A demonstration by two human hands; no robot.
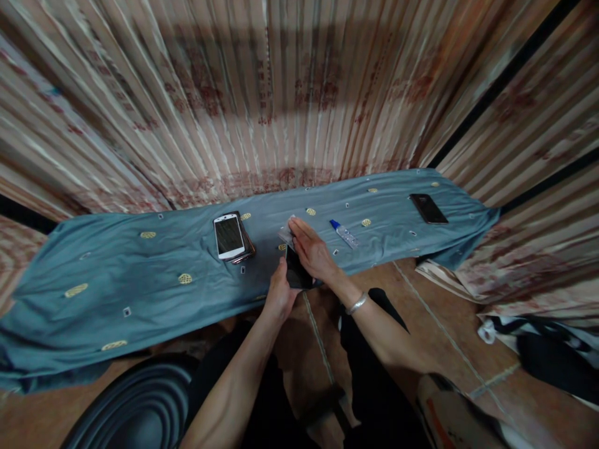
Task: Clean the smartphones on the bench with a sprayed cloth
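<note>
My left hand (281,290) is closed around the lower left side of a dark smartphone (296,270), held at the near edge of the cloth-covered bench. A small whitish wipe or piece of cloth (285,234) sits under the fingers of my right hand (312,252), at the far end of that phone. Those fingers are pressed together over it; whether it touches the screen I cannot tell. To the left, a white smartphone (229,236) lies on top of darker phones (249,251). Right of my hands lies a clear, slim bottle with a blue cap (344,234).
A black smartphone (428,208) rests toward the right end of the blue-green bench cover (159,274). Behind hangs a striped curtain (299,93). A round black ridged stool (135,411) stands at lower left on the tiled floor (421,312). Fabric (552,355) lies at right.
</note>
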